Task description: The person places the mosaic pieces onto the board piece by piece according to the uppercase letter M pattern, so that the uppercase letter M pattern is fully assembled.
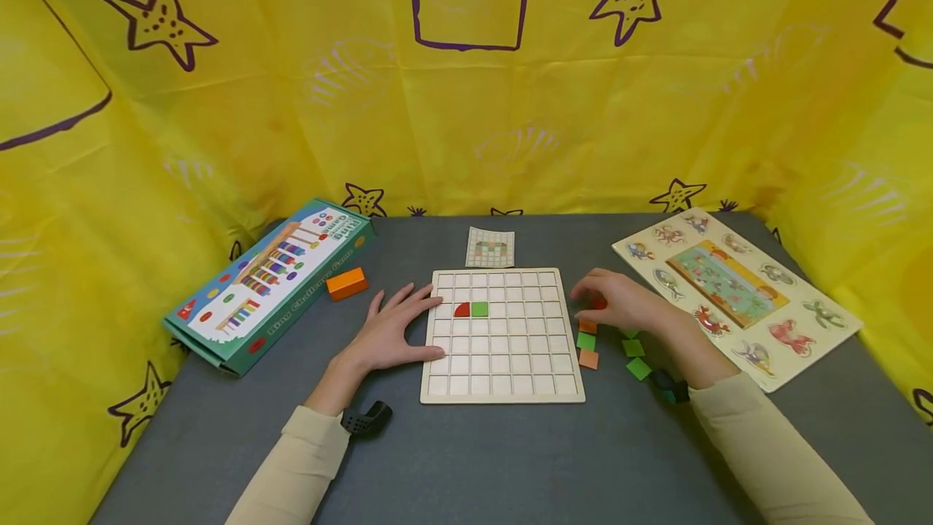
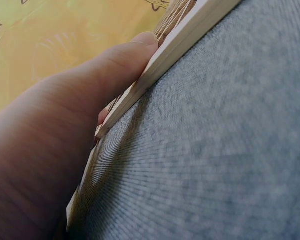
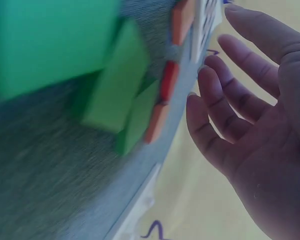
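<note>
A pale wooden grid board [image 1: 503,363] lies on the dark table. In its upper left part sit a red rounded piece [image 1: 462,310] and a green square tile [image 1: 479,309], side by side. My left hand [image 1: 394,330] rests at the board's left edge with fingers spread; in the left wrist view its thumb [image 2: 120,62] touches the rim. Past the board's right edge, my right hand [image 1: 619,300] hovers by a red tile [image 3: 169,81], its fingers loosely bent and holding nothing in the right wrist view. Orange [image 1: 587,326] and green [image 1: 585,341] tiles lie below it.
Several green tiles [image 1: 638,369] lie under the right wrist. Behind the board is a small printed pattern card [image 1: 490,248]. A green-edged game box [image 1: 273,282] and an orange block [image 1: 347,283] are at left. On the right lies a sea-animal puzzle board [image 1: 736,290].
</note>
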A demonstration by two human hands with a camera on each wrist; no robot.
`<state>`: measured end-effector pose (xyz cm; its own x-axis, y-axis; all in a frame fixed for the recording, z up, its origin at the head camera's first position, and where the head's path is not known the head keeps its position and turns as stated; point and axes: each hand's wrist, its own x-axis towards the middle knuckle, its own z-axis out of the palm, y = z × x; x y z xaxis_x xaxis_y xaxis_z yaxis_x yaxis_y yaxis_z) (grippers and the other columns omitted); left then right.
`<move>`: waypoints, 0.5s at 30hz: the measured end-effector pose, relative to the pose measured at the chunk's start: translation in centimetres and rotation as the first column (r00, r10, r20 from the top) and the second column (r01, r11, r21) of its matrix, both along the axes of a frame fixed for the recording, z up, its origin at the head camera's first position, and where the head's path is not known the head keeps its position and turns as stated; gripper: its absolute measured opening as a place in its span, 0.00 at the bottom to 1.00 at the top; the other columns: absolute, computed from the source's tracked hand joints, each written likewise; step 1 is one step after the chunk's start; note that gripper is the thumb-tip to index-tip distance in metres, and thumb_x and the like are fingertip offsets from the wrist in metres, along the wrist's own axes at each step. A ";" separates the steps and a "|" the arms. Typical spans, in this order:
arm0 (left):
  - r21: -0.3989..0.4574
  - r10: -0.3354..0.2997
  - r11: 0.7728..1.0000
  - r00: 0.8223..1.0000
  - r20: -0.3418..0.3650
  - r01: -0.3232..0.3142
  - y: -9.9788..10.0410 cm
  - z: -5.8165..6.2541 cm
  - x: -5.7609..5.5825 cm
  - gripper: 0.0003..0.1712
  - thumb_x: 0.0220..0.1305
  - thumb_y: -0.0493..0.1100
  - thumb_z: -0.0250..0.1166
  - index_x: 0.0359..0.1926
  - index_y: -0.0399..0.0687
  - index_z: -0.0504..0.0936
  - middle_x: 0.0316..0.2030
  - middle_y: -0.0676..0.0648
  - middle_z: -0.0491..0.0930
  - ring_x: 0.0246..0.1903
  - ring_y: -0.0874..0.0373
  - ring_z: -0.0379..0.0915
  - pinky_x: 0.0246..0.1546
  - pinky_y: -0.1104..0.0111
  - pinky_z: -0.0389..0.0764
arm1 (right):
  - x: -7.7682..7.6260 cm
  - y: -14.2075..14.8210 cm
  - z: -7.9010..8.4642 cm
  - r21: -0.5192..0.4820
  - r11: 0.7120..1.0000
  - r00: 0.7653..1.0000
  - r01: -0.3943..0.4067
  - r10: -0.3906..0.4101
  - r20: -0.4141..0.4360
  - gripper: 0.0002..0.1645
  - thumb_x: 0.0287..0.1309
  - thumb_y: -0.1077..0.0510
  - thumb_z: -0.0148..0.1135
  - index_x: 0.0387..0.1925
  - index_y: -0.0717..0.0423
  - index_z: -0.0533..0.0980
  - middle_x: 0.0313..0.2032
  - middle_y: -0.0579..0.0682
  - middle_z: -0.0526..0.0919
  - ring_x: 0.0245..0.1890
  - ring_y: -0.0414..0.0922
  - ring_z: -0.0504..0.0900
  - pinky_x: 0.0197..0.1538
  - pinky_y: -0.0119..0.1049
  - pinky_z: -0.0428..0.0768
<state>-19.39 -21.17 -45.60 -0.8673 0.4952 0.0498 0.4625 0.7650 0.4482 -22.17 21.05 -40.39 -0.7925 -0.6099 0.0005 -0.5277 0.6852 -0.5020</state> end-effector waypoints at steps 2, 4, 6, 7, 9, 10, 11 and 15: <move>0.003 0.001 1.000 1.000 0.001 -0.001 0.0 0.0 0.0 0.53 0.54 0.76 0.67 0.76 0.60 0.66 0.78 0.52 0.53 0.77 0.46 0.40 0.69 0.38 0.29 | 0.3 0.5 -0.2 0.011 1.000 1.000 0.008 -0.008 0.000 0.16 0.61 0.56 0.72 0.47 0.60 0.82 0.42 0.51 0.79 0.39 0.47 0.76 0.45 0.46 0.78; 0.005 0.001 1.000 1.000 0.000 -0.001 0.0 -0.1 0.0 0.53 0.54 0.75 0.67 0.76 0.61 0.66 0.78 0.52 0.53 0.77 0.46 0.40 0.69 0.38 0.29 | 0.6 0.9 -0.3 0.014 1.000 1.000 0.015 -0.015 0.004 0.16 0.61 0.56 0.72 0.47 0.60 0.83 0.42 0.50 0.78 0.38 0.47 0.76 0.44 0.45 0.77; 0.008 0.000 1.000 1.000 -0.003 0.000 -0.1 -0.1 0.0 0.53 0.54 0.75 0.67 0.76 0.61 0.66 0.78 0.52 0.53 0.77 0.46 0.40 0.69 0.38 0.29 | 0.9 1.3 -0.4 0.010 1.000 1.000 0.008 -0.008 -0.006 0.16 0.62 0.55 0.72 0.47 0.59 0.83 0.42 0.49 0.79 0.39 0.47 0.76 0.44 0.45 0.78; 0.005 0.000 1.000 1.000 -0.006 0.000 -0.1 -0.1 0.0 0.53 0.54 0.75 0.67 0.76 0.61 0.66 0.78 0.53 0.53 0.77 0.46 0.40 0.69 0.38 0.29 | 1.0 1.4 -0.4 0.007 1.000 1.000 0.002 -0.002 -0.012 0.15 0.62 0.54 0.71 0.47 0.59 0.83 0.41 0.49 0.79 0.39 0.47 0.77 0.44 0.46 0.78; 0.004 0.002 1.000 1.000 -0.007 -0.002 -0.1 -0.2 -0.1 0.53 0.54 0.75 0.67 0.76 0.61 0.66 0.78 0.53 0.53 0.77 0.46 0.40 0.69 0.38 0.29 | 1.1 1.7 -0.6 0.001 1.000 1.000 -0.008 0.008 -0.022 0.14 0.62 0.55 0.72 0.46 0.58 0.83 0.41 0.49 0.79 0.40 0.47 0.78 0.45 0.46 0.79; 0.002 0.003 1.000 1.000 -0.007 -0.003 -0.2 -0.2 -0.1 0.53 0.54 0.76 0.67 0.76 0.61 0.66 0.78 0.53 0.53 0.77 0.46 0.40 0.69 0.38 0.29 | 1.2 1.7 -0.6 -0.001 1.000 0.999 -0.017 0.017 -0.029 0.14 0.62 0.55 0.72 0.45 0.58 0.83 0.41 0.49 0.79 0.40 0.48 0.79 0.45 0.47 0.79; 0.000 0.003 1.000 1.000 -0.006 -0.003 -0.2 -0.2 -0.1 0.53 0.54 0.76 0.67 0.76 0.62 0.66 0.78 0.53 0.53 0.77 0.46 0.40 0.69 0.38 0.29 | 1.2 1.8 -0.7 -0.004 1.000 0.999 -0.026 0.026 -0.035 0.13 0.61 0.56 0.72 0.45 0.58 0.83 0.40 0.49 0.79 0.40 0.48 0.79 0.45 0.47 0.80; -0.002 0.002 1.000 1.000 0.000 -0.002 -0.1 -0.2 -0.1 0.53 0.54 0.76 0.66 0.76 0.61 0.65 0.78 0.54 0.53 0.77 0.46 0.40 0.69 0.38 0.28 | 1.5 2.1 -0.9 -0.005 0.999 0.999 -0.038 0.038 -0.037 0.12 0.60 0.58 0.73 0.44 0.56 0.84 0.41 0.48 0.78 0.41 0.48 0.80 0.46 0.47 0.81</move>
<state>-19.52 -21.29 -45.81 -0.8683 0.4937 0.0482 0.4609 0.7669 0.4466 -20.70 23.10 -41.32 -0.7680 -0.6397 0.0324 -0.5715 0.6616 -0.4855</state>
